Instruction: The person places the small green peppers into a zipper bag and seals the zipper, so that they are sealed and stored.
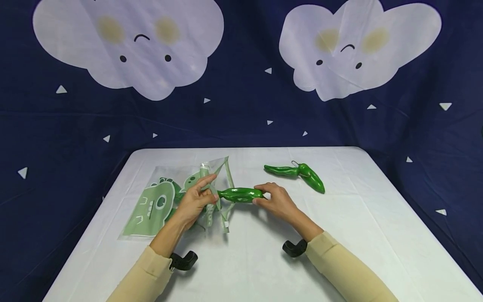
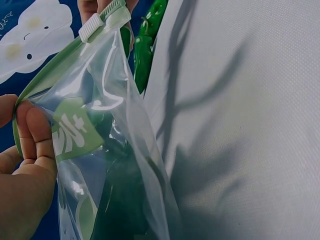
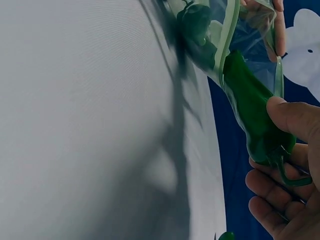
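My left hand [image 1: 194, 203] pinches the edge of a clear zip bag [image 1: 151, 209] with green cartoon print, holding its mouth raised off the table. A white slider [image 2: 91, 28] sits on the bag's green zip strip in the left wrist view. With thumb and fingers, my right hand [image 1: 277, 202] grips a glossy green chili pepper [image 1: 241, 194] by its stem end. The pepper's tip points left into the bag's mouth, between the green zip edges [image 3: 227, 40]. Inside the bag, another green pepper [image 3: 195, 22] shows through the plastic.
Two more green peppers [image 1: 312, 178] lie touching on the white table [image 1: 339, 251], behind and to the right of my right hand. A dark blue cloth with cloud prints [image 1: 241, 121] hangs behind the table. Black wrist cameras [image 1: 183, 261] stick out below both hands.
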Action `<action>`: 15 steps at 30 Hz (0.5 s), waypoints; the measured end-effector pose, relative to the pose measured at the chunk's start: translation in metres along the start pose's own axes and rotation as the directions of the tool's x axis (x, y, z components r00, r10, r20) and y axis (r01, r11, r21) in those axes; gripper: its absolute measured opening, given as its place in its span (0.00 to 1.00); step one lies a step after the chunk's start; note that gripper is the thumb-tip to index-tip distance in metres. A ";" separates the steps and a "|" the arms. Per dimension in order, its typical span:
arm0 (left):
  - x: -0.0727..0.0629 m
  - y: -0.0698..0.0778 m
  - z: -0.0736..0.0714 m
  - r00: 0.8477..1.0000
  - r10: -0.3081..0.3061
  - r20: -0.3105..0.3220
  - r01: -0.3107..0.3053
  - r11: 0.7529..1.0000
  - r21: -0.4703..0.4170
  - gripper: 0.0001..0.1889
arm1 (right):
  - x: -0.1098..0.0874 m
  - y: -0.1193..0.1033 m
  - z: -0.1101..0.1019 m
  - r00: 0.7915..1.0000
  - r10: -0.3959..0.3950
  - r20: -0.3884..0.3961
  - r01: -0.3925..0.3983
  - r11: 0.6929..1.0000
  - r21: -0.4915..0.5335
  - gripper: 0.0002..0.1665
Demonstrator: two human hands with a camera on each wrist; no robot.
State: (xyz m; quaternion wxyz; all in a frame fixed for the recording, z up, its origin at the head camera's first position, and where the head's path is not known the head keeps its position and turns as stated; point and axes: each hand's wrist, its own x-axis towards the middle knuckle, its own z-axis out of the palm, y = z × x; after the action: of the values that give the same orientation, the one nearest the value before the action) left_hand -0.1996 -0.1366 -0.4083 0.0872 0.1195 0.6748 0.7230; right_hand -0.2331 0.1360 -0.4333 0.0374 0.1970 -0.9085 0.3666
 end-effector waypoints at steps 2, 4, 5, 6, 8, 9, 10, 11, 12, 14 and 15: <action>0.000 0.001 0.000 1.000 0.000 0.001 0.000 1.000 -0.002 0.37 | 0.002 -0.001 0.002 1.000 -0.007 0.002 0.007 1.000 -0.005 0.26; 0.000 0.001 0.001 1.000 0.002 0.003 -0.002 1.000 -0.003 0.37 | 0.004 -0.002 0.004 1.000 -0.018 0.005 0.018 1.000 -0.015 0.26; 0.000 0.001 0.001 1.000 0.003 0.002 -0.003 1.000 -0.004 0.37 | 0.005 -0.003 0.004 1.000 -0.022 0.005 0.023 1.000 -0.020 0.26; 0.001 0.001 0.001 1.000 0.004 0.002 -0.004 1.000 -0.005 0.37 | 0.005 -0.004 0.005 1.000 -0.027 0.005 0.028 0.999 -0.026 0.26; 0.001 0.001 0.002 1.000 0.004 0.000 -0.004 1.000 -0.006 0.36 | 0.006 -0.005 0.007 0.999 -0.032 0.005 0.032 0.999 -0.039 0.26; 0.001 0.001 0.002 1.000 0.005 0.001 -0.005 1.000 -0.007 0.36 | 0.007 -0.005 0.007 0.999 -0.035 0.008 0.035 0.998 -0.044 0.26; 0.001 0.001 0.003 1.000 0.006 0.001 -0.006 1.000 -0.009 0.36 | 0.007 -0.006 0.008 0.999 -0.038 0.010 0.038 0.998 -0.047 0.26; 0.001 0.001 0.003 1.000 0.007 0.001 -0.007 1.000 -0.012 0.36 | 0.008 -0.006 0.009 0.999 -0.039 0.014 0.040 0.998 -0.050 0.26; 0.001 0.001 0.003 1.000 0.010 0.003 -0.010 1.000 -0.014 0.36 | 0.009 -0.007 0.010 0.999 -0.038 0.019 0.039 0.998 -0.052 0.26; 0.000 0.001 0.004 1.000 0.013 0.010 -0.013 1.000 -0.018 0.37 | 0.010 -0.008 0.012 0.999 -0.038 0.034 0.040 0.998 -0.050 0.26; 0.000 0.001 0.004 1.000 0.013 0.010 -0.013 1.000 -0.019 0.37 | 0.011 -0.008 0.013 0.998 -0.038 0.043 0.041 0.998 -0.053 0.26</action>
State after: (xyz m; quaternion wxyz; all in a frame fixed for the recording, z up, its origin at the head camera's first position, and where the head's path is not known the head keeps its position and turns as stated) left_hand -0.1988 -0.1332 -0.4067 0.0872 0.1268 0.6668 0.7292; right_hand -0.2387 0.1182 -0.4349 0.0309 0.2215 -0.9145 0.3371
